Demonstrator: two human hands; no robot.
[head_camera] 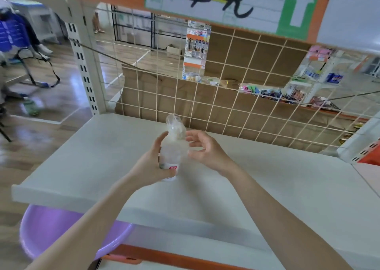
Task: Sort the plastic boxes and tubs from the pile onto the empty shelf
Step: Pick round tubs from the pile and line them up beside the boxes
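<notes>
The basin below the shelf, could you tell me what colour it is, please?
The basin is light purple; head view shows it best.

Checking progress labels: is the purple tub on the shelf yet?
No, the purple tub sits below the shelf, poking out under its front edge.

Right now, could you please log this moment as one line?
left hand holds clear container | right hand open beside it | over shelf | purple basin below shelf
</notes>
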